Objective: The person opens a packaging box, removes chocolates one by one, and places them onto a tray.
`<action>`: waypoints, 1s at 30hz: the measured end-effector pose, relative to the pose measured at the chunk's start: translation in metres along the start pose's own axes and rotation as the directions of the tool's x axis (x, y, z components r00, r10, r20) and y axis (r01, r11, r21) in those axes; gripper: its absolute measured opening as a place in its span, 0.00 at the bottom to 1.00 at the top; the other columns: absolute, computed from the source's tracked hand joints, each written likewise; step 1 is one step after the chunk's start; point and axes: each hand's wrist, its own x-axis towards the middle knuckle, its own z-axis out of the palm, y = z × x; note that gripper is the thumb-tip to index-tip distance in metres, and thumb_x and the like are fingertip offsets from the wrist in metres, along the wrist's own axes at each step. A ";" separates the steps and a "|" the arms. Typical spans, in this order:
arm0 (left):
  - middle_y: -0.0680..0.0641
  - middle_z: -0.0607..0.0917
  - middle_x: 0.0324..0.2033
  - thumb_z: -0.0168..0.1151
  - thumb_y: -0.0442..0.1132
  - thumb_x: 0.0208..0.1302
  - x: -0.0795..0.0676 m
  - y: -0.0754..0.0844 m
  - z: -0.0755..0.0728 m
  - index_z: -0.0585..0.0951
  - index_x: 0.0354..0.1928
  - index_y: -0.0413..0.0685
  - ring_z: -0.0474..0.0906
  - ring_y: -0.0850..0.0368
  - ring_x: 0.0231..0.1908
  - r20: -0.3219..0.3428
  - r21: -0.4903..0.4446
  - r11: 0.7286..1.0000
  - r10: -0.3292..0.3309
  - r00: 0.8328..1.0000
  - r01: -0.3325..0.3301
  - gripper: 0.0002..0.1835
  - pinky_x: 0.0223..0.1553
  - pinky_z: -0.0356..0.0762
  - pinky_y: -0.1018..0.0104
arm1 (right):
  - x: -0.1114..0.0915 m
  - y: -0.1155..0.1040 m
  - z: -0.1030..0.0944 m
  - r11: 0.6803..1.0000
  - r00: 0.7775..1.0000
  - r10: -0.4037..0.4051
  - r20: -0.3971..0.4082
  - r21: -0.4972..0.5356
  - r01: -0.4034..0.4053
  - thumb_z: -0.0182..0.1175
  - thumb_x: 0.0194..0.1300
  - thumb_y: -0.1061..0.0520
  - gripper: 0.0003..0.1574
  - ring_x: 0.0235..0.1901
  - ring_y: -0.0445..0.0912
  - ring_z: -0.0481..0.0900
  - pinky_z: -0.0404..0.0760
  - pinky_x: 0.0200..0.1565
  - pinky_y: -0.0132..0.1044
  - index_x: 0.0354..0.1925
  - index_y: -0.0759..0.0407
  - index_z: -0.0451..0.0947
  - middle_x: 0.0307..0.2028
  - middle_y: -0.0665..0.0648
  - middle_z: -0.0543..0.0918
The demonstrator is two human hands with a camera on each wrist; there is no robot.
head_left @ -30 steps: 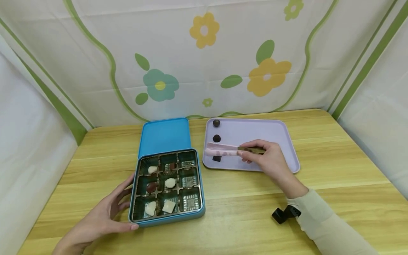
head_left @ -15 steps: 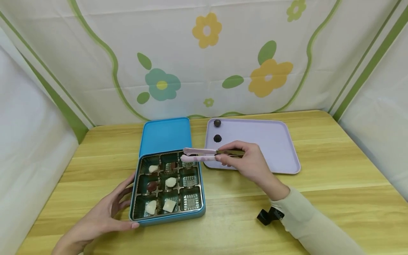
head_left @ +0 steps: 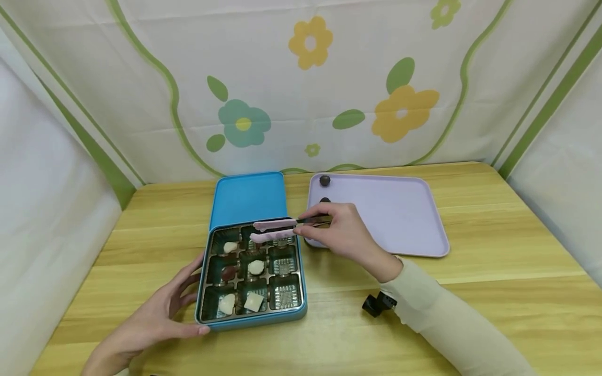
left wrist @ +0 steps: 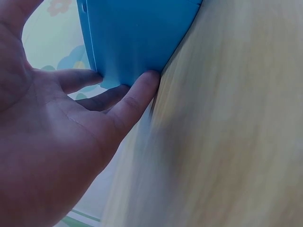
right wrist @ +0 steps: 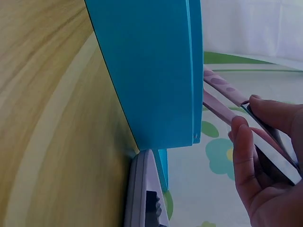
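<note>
A blue tin (head_left: 256,319) with a lining divided into compartments stands on the table, its lid side laid back. White pieces and brown pieces, which look like chocolates, lie in several compartments; one white square piece (head_left: 254,301) is in the front middle. My left hand (head_left: 155,318) touches the tin's left side with its fingertips, its thumb at the front left corner. My right hand (head_left: 343,230) pinches tongs (head_left: 275,230) with pink tips, held over the tin's back row. The tips stand apart; I cannot tell whether a piece is between them. In the right wrist view the tin hides the tips.
A lilac tray (head_left: 390,209) lies right of the tin, partly under my right hand. On its left end sit a dark round chocolate (head_left: 324,180) and a second dark piece (head_left: 325,199), partly hidden by the hand. A flowered curtain (head_left: 301,94) hangs behind the table.
My right hand has carried the tongs left from above the tray's dark square piece to over the tin's back row. My left hand stays at the tin.
</note>
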 end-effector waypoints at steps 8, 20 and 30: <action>0.31 0.43 0.86 0.78 0.33 0.62 0.001 0.004 0.001 0.43 0.88 0.71 0.51 0.18 0.78 0.002 0.002 1.000 -0.007 1.000 0.007 0.65 0.63 0.72 0.78 | 0.018 -0.017 0.001 0.986 0.990 -0.096 0.107 -0.128 0.109 0.80 0.62 0.55 0.11 0.33 0.40 0.85 0.82 0.37 0.33 0.42 0.58 0.93 0.35 0.51 0.94; 0.32 0.40 0.86 0.79 0.33 0.62 0.002 0.000 0.003 0.42 0.88 0.72 0.51 0.14 0.77 0.004 -0.021 0.999 -0.032 0.999 0.032 0.66 0.62 0.72 0.78 | 0.045 -0.044 0.014 0.920 0.935 -0.082 0.345 -0.336 0.205 0.78 0.65 0.53 0.08 0.31 0.38 0.84 0.80 0.33 0.27 0.38 0.56 0.92 0.34 0.52 0.93; 0.31 0.45 0.86 0.77 0.31 0.63 -0.001 -0.003 -0.001 0.44 0.88 0.69 0.69 0.58 0.75 -0.001 -0.004 1.000 0.014 1.000 -0.014 0.64 0.63 0.74 0.76 | 0.031 -0.023 0.006 0.983 0.976 -0.105 0.191 -0.128 0.131 0.77 0.65 0.55 0.06 0.28 0.36 0.83 0.82 0.35 0.32 0.38 0.55 0.93 0.34 0.50 0.93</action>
